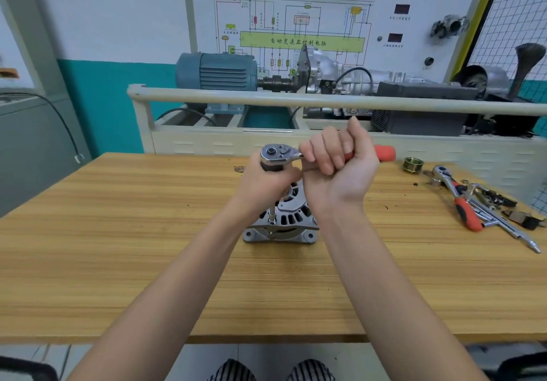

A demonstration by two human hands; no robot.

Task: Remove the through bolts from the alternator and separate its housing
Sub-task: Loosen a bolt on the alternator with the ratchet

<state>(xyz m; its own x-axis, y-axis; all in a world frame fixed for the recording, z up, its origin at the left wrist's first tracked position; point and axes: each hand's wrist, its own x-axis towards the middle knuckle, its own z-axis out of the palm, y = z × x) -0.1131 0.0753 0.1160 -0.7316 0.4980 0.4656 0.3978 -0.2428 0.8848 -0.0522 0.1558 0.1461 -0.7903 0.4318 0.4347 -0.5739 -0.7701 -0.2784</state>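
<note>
A silver alternator (291, 219) with slotted vents stands on the wooden table (148, 247), partly hidden behind my wrists. A chrome ratchet wrench (278, 155) with a red handle (384, 152) sits above it, and an extension bar (272, 216) runs down from the ratchet head to a bolt at the alternator's front flange. My left hand (266, 182) grips the extension just under the ratchet head. My right hand (340, 161) is curled round the ratchet's handle, whose red end sticks out to the right.
At the table's right side lie a grooved pulley (413, 165), a second red-handled ratchet (457, 200), and several loose sockets, bars and small parts (503, 212). Behind the table stands a training rig with a rail (296, 99), a blue motor (216, 71) and a gearbox.
</note>
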